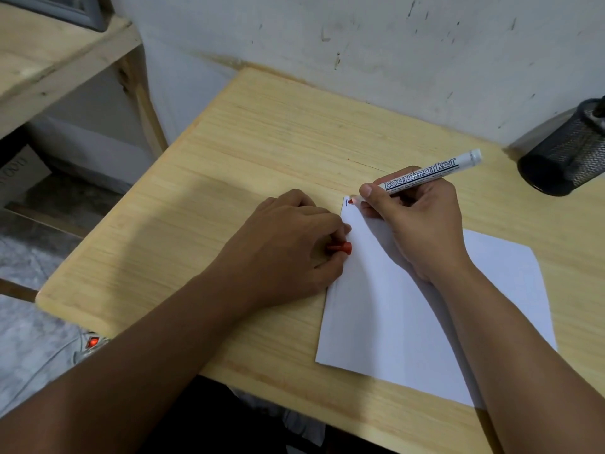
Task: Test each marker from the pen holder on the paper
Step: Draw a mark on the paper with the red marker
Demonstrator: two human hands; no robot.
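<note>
right hand [415, 221] tilts marker [425, 174] tip onto paper [491, 290].

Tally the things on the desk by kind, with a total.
White board marker with red tip: 1
Red marker cap: 1
White paper sheet: 1
Black mesh pen holder: 1
Total: 4

Your pen holder [569, 152] is cut off at right edge, contents unseen, and left hand [288, 244] hides most of the red cap [342, 248].
</note>
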